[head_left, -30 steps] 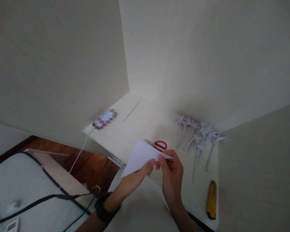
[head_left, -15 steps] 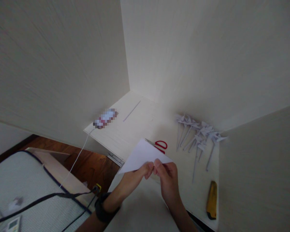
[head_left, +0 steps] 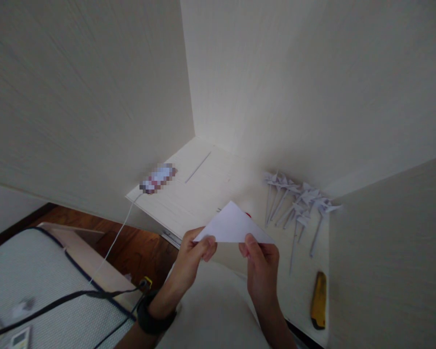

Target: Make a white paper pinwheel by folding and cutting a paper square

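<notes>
White paper folded into a triangle [head_left: 233, 226] is held up in front of the person, above the near edge of the pale wooden desk [head_left: 203, 189]. The left hand [head_left: 192, 252] pinches the triangle's lower left corner between thumb and fingers, and the right hand [head_left: 261, 259] pinches the lower edge further right in the same way, so both hands are closed on the sheet with its peak pointing up and away. A dark band sits on the left wrist [head_left: 154, 317].

Behind the triangle only a small red bit of the scissors [head_left: 247, 214] shows on the desk, the rest being hidden by the paper. To the right of them lies a row of white paper pinwheels on sticks [head_left: 298, 203], their heads near the back wall and their sticks pointing toward the person. A yellow utility knife [head_left: 318, 300] lies near the desk's front right corner, well apart from the hands. At the desk's left edge rests a blurred phone [head_left: 158, 178] with a white cable [head_left: 112, 242] running off it down toward the brown wooden floor. Further back on the desk lies a thin pale strip [head_left: 198, 167]. At lower left a light mattress [head_left: 32, 286] with a dark border is crossed by a black cable [head_left: 58, 303]
</notes>
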Demonstrator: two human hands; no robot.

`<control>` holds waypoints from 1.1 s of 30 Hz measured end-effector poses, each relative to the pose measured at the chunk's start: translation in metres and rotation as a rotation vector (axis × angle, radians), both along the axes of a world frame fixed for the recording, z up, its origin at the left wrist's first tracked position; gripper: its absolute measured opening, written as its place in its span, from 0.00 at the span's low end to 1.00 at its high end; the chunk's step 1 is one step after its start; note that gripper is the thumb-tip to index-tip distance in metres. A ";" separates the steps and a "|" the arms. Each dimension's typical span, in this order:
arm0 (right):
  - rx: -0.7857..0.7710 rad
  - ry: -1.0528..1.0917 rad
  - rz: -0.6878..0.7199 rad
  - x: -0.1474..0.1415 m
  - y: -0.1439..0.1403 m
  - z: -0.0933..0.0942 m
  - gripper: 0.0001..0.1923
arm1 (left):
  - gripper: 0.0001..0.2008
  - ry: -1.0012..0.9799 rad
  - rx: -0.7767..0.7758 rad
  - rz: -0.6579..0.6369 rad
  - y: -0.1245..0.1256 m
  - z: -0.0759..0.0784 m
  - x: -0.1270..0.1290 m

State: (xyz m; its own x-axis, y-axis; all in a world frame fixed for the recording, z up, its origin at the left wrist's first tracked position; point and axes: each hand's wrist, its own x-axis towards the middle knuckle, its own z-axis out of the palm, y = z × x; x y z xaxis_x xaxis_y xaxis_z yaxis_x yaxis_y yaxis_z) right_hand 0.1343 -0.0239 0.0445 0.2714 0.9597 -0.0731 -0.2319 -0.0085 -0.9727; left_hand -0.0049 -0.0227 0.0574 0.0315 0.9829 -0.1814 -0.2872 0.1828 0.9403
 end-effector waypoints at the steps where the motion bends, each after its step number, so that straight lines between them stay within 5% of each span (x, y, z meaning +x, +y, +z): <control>1: 0.002 0.001 -0.009 0.001 0.000 0.000 0.24 | 0.19 -0.020 0.002 0.011 0.001 0.001 -0.002; 13: 0.068 0.080 -0.169 0.003 0.006 0.014 0.26 | 0.18 -0.226 0.061 0.128 0.012 0.009 -0.016; 19: 0.076 0.061 -0.184 0.006 0.007 0.016 0.26 | 0.17 -0.133 0.036 -0.273 0.007 0.007 -0.007; 22: 0.051 0.030 -0.141 0.003 0.003 0.014 0.24 | 0.19 -0.066 0.029 -0.370 0.004 0.008 -0.002; 33: -0.012 -0.027 0.196 -0.002 0.002 0.018 0.23 | 0.19 0.035 0.030 -0.216 -0.002 0.010 0.006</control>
State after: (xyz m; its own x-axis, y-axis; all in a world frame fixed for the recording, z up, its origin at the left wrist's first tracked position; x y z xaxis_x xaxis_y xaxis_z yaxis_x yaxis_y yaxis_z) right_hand 0.1326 -0.0224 0.0621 0.0819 0.9934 -0.0804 -0.1983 -0.0628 -0.9781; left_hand 0.0006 -0.0247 0.0672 0.2358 0.9590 -0.1572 -0.2115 0.2085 0.9549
